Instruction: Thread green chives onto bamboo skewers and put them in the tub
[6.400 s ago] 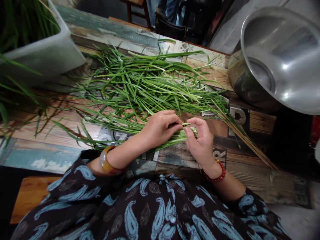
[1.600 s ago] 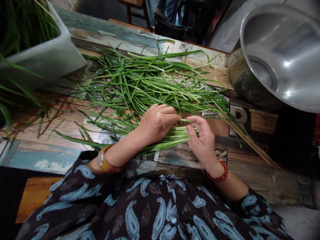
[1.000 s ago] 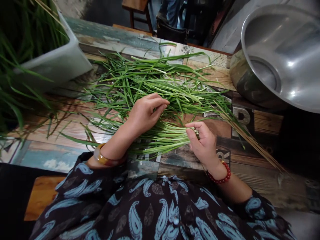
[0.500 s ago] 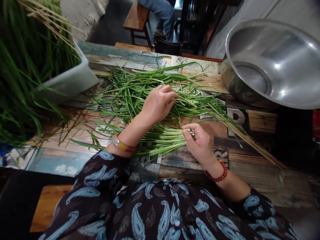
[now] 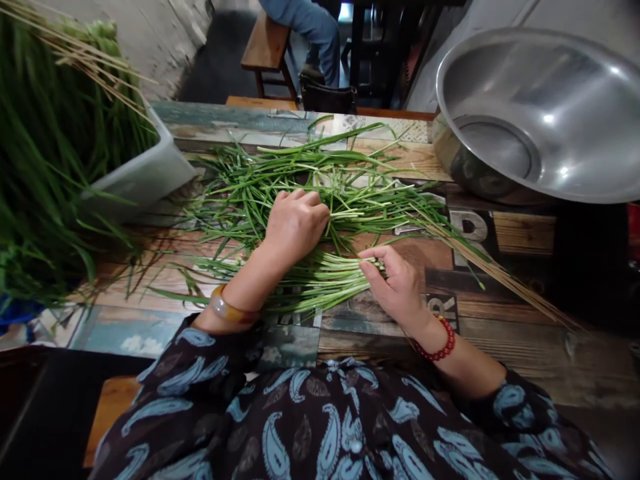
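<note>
Long green stalks (image 5: 270,160) lie loose in a spread pile across the patterned table. My left hand (image 5: 299,223) is over the near side of this pile, its fingers closed on a few pale-ended stalks that stick out to the right. Nearer to me, a neat bundle of stalks (image 5: 325,283) points its pale ends to the right. My right hand (image 5: 394,283) pinches those ends between thumb and fingers. The bundle's leafy part runs left, partly beneath my left forearm.
A white bin (image 5: 145,175) heaped with greens stands at the left. At the right is a big metal bowl (image 5: 575,120). Thin dry straws (image 5: 505,283) lie right of the pile. Beyond the table are a wooden stool (image 5: 266,43) and a person's legs (image 5: 317,30).
My left hand has moved left and slightly toward me over the pile. My right hand stays at the bundle's ends. The view has shifted a little.
</note>
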### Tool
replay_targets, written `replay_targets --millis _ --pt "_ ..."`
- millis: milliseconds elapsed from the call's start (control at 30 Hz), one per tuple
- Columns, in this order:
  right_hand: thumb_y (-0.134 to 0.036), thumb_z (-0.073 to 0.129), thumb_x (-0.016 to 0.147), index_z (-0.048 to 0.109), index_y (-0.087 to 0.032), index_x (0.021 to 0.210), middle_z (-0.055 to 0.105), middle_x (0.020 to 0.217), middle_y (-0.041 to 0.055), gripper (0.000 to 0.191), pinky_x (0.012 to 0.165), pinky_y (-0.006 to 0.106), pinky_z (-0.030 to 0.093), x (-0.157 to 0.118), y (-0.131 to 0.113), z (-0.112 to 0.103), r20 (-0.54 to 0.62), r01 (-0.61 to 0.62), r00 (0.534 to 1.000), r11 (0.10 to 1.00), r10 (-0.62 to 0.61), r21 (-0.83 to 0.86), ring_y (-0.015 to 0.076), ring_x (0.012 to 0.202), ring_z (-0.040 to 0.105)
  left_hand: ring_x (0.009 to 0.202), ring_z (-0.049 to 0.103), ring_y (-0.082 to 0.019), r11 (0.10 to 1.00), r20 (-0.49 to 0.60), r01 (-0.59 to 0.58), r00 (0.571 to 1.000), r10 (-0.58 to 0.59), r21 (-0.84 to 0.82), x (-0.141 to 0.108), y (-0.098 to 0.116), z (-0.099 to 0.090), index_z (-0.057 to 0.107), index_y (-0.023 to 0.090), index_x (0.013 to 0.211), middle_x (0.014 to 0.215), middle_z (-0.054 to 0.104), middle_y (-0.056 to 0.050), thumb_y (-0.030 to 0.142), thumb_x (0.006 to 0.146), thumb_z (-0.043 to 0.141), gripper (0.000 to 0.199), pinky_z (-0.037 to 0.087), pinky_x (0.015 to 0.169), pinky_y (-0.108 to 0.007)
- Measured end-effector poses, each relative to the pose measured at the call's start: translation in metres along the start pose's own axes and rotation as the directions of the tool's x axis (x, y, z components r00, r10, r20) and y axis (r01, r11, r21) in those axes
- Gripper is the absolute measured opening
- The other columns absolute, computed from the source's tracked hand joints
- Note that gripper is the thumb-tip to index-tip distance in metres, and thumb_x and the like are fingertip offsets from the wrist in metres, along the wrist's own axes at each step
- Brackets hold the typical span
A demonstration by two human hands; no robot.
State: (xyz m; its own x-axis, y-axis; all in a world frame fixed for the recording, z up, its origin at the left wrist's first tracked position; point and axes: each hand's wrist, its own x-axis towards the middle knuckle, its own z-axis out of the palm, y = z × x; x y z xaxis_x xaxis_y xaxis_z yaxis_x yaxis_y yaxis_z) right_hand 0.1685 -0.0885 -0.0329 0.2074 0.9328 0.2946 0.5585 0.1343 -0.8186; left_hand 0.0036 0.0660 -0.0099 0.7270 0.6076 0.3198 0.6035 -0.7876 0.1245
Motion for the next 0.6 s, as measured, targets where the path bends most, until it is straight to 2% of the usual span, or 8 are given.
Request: replay_targets --millis 133,300,433,600 --pt "-0.035 0.055 0.095 0.065 -0.023 0.096 0.073 0.085 0.0017 0.016 0.068 0.026 0.051 -0.001 0.001 0.001 -0.004 0.002 1.0 1.0 -0.002 0.017 0.0159 0.072 0.068 0.082 0.057 -0.021 0.994 -0.078 0.058 0.995 -0.065 -0.091 -0.015 0.0 0.001 0.074 0.019 0.085 0.09 0.07 -0.008 0.025 0.093 0.057 0.02 0.039 0.075 -0.035" --pt "-0.036 0.054 0.095 0.065 -0.023 0.096 0.073 0.083 0.0015 0.016 0.07 0.028 0.052 0.0 -0.001 0.0 0.002 -0.02 1.0 1.0 0.02 0.009 0.0165 0.071 0.067 0.09 0.058 -0.022 0.996 -0.179 0.029 0.983 -0.045 -0.089 -0.015 0.005 0.007 0.07 0.021 0.083 0.095 0.071 -0.005 0.025 0.093 0.058 0.017 0.037 0.077 -0.037" --pt "-0.035 0.054 0.095 0.064 -0.023 0.097 0.071 0.078 0.0003 0.016 0.069 0.027 0.051 0.001 -0.003 -0.002 0.022 -0.046 0.999 0.999 0.046 0.015 0.0153 0.066 0.066 0.092 0.059 -0.021 0.979 -0.148 0.033 0.987 -0.064 -0.203 -0.014 0.007 0.005 0.064 0.019 0.082 0.097 0.07 -0.005 0.018 0.09 0.059 0.009 0.04 0.083 -0.037" --pt "-0.035 0.056 0.094 0.063 -0.023 0.098 0.072 0.08 0.0011 0.015 0.069 0.028 0.052 0.001 -0.005 -0.004 0.036 -0.104 0.994 0.994 0.104 0.02 0.0168 0.072 0.068 0.082 0.057 -0.019 0.935 -0.095 -0.023 0.995 -0.011 -0.353 -0.017 0.013 0.0 0.065 0.016 0.091 0.086 0.065 -0.007 0.014 0.091 0.051 0.014 0.043 0.078 -0.033"
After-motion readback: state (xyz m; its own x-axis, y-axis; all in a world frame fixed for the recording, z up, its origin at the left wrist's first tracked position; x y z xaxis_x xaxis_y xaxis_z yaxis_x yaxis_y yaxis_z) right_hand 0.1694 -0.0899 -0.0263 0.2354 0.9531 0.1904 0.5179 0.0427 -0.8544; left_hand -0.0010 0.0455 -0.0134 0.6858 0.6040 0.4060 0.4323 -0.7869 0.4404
